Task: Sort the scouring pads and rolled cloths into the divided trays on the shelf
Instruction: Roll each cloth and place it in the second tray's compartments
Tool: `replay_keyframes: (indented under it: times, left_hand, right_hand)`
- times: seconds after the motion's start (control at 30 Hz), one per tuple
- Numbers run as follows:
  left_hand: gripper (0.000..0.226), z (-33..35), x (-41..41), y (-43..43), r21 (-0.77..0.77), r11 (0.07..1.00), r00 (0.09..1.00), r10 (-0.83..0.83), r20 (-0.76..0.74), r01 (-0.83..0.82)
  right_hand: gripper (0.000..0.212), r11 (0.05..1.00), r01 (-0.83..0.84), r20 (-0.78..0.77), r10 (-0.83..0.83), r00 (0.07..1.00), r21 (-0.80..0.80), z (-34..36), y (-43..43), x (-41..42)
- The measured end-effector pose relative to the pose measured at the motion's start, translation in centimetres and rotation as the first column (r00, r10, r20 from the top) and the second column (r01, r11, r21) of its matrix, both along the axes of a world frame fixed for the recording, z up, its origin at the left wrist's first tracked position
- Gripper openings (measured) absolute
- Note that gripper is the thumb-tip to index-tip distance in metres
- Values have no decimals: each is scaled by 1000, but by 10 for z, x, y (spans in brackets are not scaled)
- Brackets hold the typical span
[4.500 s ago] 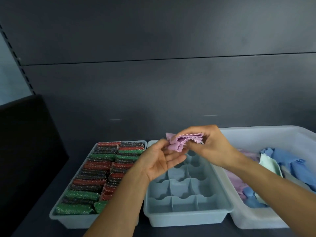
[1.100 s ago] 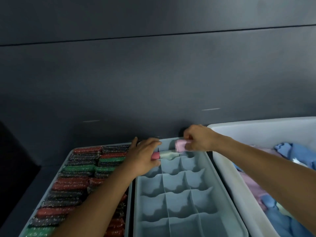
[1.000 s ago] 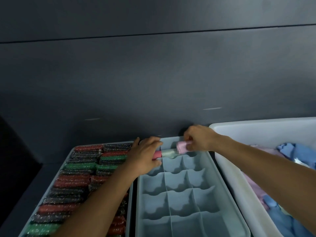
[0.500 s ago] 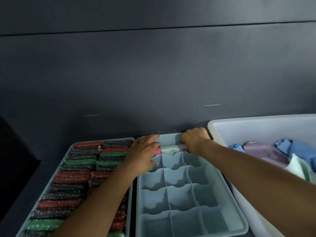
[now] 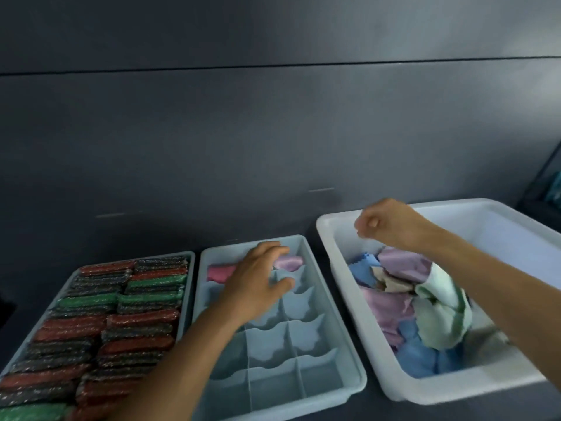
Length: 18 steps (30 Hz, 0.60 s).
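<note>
Grip: your left hand (image 5: 258,287) splayed, right hand (image 5: 385,227) curled, both empty | take one cloth (image 5: 403,262) only from right-frame bin (image 5: 449,390) | roll tight.

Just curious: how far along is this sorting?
Scouring pads fill the left tray. A pink roll and a lilac roll lie in the divided tray's far row. The left hand hovers there empty; the right hand, empty, is over the bin of loose cloths. Most compartments are empty.
</note>
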<state>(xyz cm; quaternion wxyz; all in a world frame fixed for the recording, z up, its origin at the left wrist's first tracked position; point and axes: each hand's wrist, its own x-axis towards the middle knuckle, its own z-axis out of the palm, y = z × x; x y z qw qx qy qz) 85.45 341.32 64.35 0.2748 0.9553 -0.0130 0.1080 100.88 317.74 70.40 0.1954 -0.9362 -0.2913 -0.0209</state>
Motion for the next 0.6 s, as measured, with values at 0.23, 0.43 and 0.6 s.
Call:
replay_keyframes:
  times: [0.23, 0.43, 0.6]
  left_hand:
    - [41, -4, 4, -78, -103, 965, 967, -233, 102, 243]
    - [33, -5, 2, -83, -128, 961, 969, -238, 66, 245]
    - [33, 2, 1, -86, -245, 954, 985, -163, 59, 172]
  right_hand:
    - [33, 812, -74, -195, -50, 979, -579, -41, -18, -19]
    - [13, 878, -27, -36, 12, 999, -477, -46, -37, -7]
    - [11, 991, -83, -145, 99, 985, 108, 2, -62, -14]
